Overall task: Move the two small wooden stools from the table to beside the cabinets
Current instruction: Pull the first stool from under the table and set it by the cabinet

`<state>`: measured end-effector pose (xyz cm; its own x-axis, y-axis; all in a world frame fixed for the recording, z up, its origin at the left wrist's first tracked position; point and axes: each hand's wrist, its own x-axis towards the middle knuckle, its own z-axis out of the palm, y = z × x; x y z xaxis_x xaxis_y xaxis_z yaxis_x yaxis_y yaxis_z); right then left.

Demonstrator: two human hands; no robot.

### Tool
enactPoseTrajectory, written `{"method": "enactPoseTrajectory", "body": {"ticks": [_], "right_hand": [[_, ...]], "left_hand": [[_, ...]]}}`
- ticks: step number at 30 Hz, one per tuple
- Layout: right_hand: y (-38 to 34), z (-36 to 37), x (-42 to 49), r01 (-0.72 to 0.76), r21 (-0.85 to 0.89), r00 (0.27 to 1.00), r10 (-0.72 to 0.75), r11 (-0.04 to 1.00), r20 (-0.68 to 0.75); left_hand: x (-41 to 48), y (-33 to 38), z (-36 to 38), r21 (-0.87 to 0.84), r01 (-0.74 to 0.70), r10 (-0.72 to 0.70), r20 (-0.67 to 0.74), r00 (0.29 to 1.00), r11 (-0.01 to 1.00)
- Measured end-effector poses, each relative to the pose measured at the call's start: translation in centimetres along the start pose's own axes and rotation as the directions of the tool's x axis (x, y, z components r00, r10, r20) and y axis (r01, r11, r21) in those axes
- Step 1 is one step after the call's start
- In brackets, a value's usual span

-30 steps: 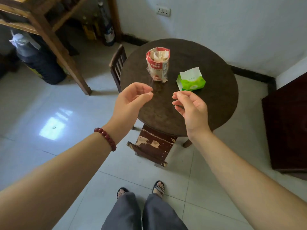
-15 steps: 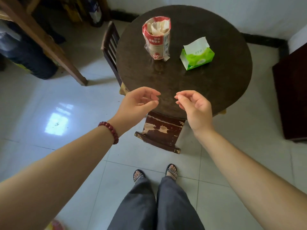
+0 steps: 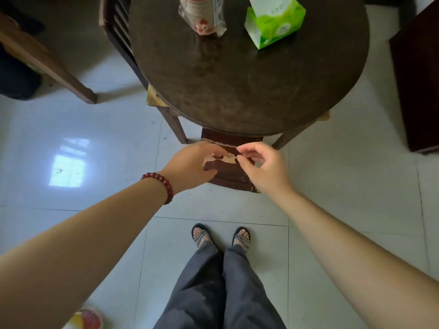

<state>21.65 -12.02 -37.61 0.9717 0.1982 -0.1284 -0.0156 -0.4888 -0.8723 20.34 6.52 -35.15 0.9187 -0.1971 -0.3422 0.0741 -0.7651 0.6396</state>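
So the first stool (image 3: 231, 167) is tucked half under the near edge of the round table (image 3: 249, 86), only its near part with the peeling dark paint sticking out over the floor tiles, which is why both arms reach down and forward to get at it. The left hand (image 3: 192, 165) sits at the seat's left edge, fingers curled loosely over it; I can't tell if it actually has a grip. The right hand (image 3: 263, 165) hovers over the right side, half open, fingers bent, nothing in it. Looks like the plan is one hand per side so it slides out level.

A second seat with a slatted back (image 3: 118, 32) is pushed in at the table's far left, probably the other one to move. A snack bag (image 3: 204, 15) and a green tissue pack (image 3: 273, 22) sit on the far part of the tabletop, out of the way. The dark cabinet (image 3: 418, 79) stands at the right.
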Motion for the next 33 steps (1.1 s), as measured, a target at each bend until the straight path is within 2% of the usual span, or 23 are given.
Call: {"method": "enactPoseTrajectory", "body": {"ticks": [4, 10, 22, 28, 33], "right_hand": [[3.6, 1.7, -0.5, 0.037, -0.124, 0.998, -0.032, 0.992, 0.048], [6.5, 3.4, -0.8, -0.037, -0.113, 0.995, 0.047, 0.993, 0.09], [9.5, 5.4, -0.6, -0.017, -0.298, 0.97, 0.088, 0.954, 0.225], [10.9, 6.4, -0.3, -0.029, -0.491, 0.927, 0.206, 0.871, 0.312], [11.2, 7.2, -0.1, 0.068, -0.623, 0.9, 0.221, 0.78, 0.375]], "left_hand": [[1.0, -2.4, 3.2, 0.068, 0.022, -0.029, 0.094, 0.995, 0.997], [2.2, -4.0, 5.9, 0.11, 0.013, -0.027, 0.128, 0.991, 0.994], [3.8, -7.2, 8.6, 0.279, 0.042, -0.113, 0.246, 0.963, 0.959], [4.3, -9.4, 9.3, 0.398, 0.032, -0.117, 0.189, 0.975, 0.917], [4.6, -10.2, 9.9, 0.455, 0.012, -0.116, 0.2, 0.973, 0.89]]}}
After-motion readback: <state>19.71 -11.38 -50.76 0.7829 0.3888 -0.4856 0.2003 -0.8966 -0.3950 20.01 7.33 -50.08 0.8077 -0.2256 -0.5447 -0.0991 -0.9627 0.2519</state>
